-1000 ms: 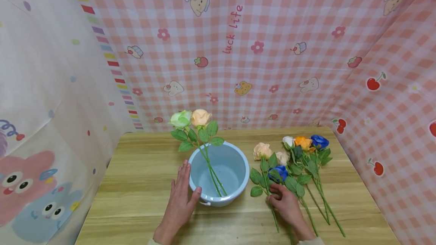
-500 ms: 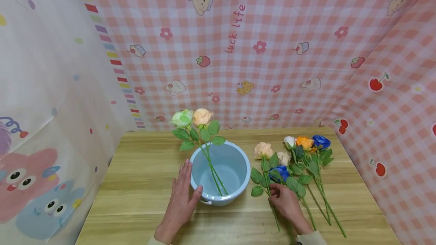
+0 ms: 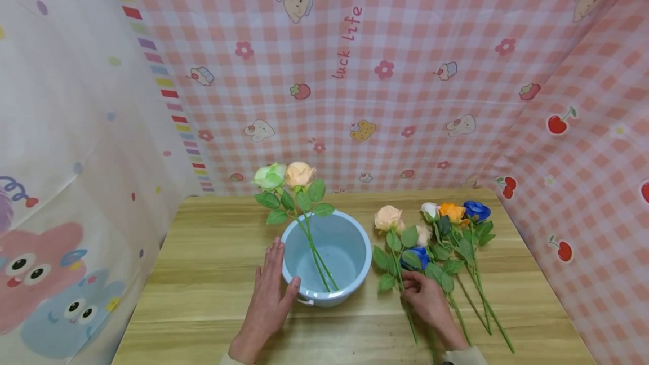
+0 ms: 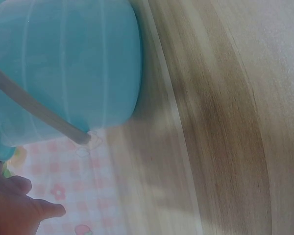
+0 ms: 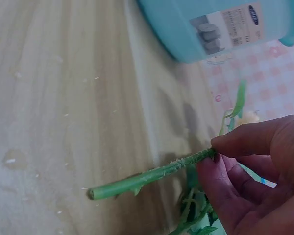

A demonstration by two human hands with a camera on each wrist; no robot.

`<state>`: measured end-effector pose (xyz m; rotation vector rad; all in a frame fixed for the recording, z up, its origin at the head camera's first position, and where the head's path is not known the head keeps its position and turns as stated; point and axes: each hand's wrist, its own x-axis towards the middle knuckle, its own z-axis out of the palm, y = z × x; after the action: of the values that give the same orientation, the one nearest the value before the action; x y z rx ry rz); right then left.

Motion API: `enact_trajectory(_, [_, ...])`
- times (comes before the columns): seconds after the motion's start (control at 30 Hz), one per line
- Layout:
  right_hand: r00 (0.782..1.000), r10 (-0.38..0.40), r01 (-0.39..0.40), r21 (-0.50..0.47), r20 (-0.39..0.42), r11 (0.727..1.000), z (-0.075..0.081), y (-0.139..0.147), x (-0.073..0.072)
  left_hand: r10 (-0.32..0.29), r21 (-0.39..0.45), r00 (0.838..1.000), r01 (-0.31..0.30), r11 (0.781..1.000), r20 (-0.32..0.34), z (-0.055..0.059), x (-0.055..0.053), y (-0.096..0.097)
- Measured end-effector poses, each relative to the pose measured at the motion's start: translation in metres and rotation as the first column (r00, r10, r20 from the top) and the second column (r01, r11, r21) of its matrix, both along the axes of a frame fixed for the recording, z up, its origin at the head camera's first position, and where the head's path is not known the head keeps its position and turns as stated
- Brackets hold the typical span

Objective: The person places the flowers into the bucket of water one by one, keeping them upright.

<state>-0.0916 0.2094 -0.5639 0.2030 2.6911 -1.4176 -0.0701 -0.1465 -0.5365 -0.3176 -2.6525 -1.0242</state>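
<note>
In the head view, a light blue bucket [image 3: 350,252] stands at the middle of the table, holding a green rose [image 3: 270,176] and a peach rose [image 3: 300,174] that lean left. My left hand [image 3: 269,297] lies against the bucket's left side with straight fingers at the rim. To the right of the bucket, my right hand [image 3: 428,300] pinches the stem of another peach rose [image 3: 389,218] between thumb and fingertips. Seen from the right wrist, the green stem [image 5: 152,175] is slightly above the tabletop, its cut end pointing away from the fingers.
Several roses lie right of the bucket: a blue one [image 3: 416,257] beside the right hand, a pale one [image 3: 423,235] behind it, and white [image 3: 430,211], orange [image 3: 453,213] and blue [image 3: 476,211] ones farther back. A checked cloth [image 3: 324,111] hangs behind the table [image 3: 203,275].
The peach rose in my right hand has shifted slightly, its bloom rising a little from where it lay. My left hand and the bucket have stayed put.
</note>
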Motion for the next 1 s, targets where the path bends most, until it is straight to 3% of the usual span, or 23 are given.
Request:
enact_trajectory(0.33, [0.997,-0.042,0.033,-0.146,-0.063,0.989,0.015,0.000,-0.002,0.001,0.003,1.000,-0.001,1.000,0.001,0.000,0.001,0.000])
enact_trajectory(0.53, [0.997,-0.066,0.058,-0.156,-0.048,0.986,0.027,-0.001,-0.005,-0.001,0.002,1.000,0.001,1.000,0.006,0.000,0.000,-0.001])
enact_trajectory(1.0, [0.987,-0.085,0.058,-0.192,-0.133,0.980,0.049,-0.007,-0.011,-0.002,0.001,1.000,0.002,1.000,0.004,0.000,0.000,-0.001])
